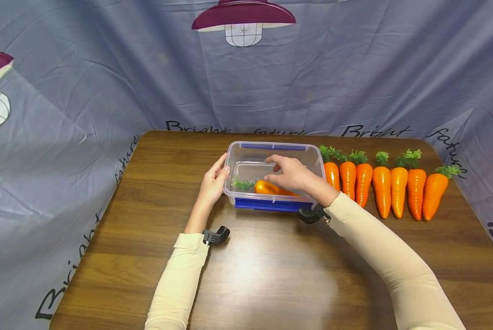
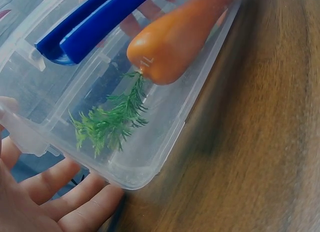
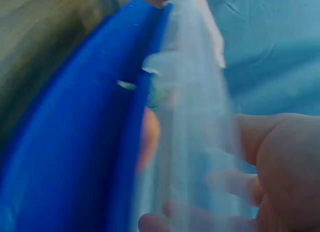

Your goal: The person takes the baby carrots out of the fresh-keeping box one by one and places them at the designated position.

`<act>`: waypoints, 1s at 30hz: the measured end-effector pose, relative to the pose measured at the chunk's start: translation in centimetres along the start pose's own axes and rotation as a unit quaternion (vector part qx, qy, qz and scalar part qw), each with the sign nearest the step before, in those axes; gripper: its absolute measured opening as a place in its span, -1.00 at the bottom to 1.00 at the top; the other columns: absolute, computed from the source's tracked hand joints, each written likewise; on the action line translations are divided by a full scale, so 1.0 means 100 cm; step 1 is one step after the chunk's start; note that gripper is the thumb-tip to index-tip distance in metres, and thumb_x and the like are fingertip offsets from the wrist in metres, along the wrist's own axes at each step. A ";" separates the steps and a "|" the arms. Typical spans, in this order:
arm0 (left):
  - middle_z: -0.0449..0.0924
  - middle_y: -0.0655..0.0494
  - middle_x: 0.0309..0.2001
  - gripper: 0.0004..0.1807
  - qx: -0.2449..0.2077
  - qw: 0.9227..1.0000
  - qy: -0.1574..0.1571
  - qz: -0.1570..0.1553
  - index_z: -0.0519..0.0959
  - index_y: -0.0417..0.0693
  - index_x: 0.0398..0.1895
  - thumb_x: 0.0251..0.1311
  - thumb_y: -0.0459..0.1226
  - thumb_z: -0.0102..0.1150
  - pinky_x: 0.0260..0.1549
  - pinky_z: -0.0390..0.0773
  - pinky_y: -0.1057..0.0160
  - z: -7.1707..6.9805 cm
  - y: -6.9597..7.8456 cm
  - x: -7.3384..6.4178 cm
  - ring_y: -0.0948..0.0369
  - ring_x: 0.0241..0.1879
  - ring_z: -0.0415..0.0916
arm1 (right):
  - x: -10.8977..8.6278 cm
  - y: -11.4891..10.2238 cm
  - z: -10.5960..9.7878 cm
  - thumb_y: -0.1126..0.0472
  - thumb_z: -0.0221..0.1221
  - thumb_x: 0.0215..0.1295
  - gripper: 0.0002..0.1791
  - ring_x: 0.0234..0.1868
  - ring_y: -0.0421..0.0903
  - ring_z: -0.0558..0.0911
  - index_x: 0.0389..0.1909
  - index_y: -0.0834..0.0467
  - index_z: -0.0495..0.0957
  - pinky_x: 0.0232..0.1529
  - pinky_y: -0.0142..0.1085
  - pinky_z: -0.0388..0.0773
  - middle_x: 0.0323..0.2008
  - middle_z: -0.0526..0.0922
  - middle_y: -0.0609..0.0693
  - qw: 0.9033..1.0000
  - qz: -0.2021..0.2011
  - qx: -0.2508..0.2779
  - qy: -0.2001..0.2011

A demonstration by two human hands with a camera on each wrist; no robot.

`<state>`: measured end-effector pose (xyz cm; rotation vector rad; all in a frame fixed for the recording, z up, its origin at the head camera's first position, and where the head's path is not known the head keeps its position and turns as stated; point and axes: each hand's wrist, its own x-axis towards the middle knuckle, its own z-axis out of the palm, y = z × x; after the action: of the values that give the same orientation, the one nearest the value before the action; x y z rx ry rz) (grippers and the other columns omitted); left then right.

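A clear plastic food container (image 1: 233, 196) with blue clips stands on the table. Inside, along its near wall, lies an orange toy carrot (image 1: 265, 187), its green top pointing left; the left wrist view shows this carrot (image 2: 170, 46) through the clear wall. My left hand (image 1: 213, 183) holds the container's left side, thumb at the rim and fingers along the outside. Over the container's opening is my right hand (image 1: 289, 173), fingers loosely bent above the carrot and holding nothing. In the right wrist view, the blurred right hand (image 3: 285, 172) shows beside the clear wall.
Several toy carrots (image 1: 381, 192) with green tops lie in a row right of the container, the nearest close to its wall. The brown wooden table (image 1: 263, 266) extends toward me. A grey-blue printed curtain (image 1: 159, 78) hangs behind and at the sides.
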<state>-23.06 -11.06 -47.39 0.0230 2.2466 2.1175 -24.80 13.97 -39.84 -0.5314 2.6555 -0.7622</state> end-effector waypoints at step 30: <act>0.50 -0.29 0.34 -0.45 -0.003 1.000 0.003 -0.002 0.27 0.16 0.57 0.55 -0.21 -0.06 -0.07 0.77 0.01 0.000 -0.001 0.000 -0.24 0.15 0.59 | 0.015 0.014 0.029 0.15 0.33 0.27 -0.48 -0.05 0.11 0.71 0.23 0.22 0.57 0.05 -0.04 0.63 -0.07 0.76 0.22 0.997 -0.047 -0.024 -0.055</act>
<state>-23.04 -11.02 -47.49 0.0120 2.2409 2.1245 -25.33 13.12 -43.26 -0.6946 2.5682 -0.6752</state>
